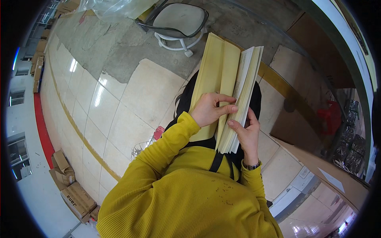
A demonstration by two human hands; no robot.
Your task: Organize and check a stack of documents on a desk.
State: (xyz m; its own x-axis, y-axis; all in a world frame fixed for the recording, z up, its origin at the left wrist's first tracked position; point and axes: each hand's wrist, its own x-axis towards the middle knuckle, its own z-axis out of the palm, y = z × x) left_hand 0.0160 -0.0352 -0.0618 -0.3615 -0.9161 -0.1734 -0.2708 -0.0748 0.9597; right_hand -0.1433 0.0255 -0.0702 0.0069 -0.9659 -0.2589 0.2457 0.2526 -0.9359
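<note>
An open book (222,75) with a pale yellow cover and cream pages is held up in front of me over my lap. My left hand (210,109) grips the opened yellow cover and first leaves, fingers curled across them. My right hand (247,133) supports the thick block of remaining pages from the right, thumb against the page edges. A watch sits on my right wrist. Both arms wear mustard-yellow sleeves, and a black strap runs down my chest.
A grey swivel chair (178,23) on a white base stands on the concrete ahead. Glossy cream floor tiles spread to the left. Cardboard boxes (73,194) lie at lower left. A cardboard-topped table (329,174) and a red stool (329,115) are on the right.
</note>
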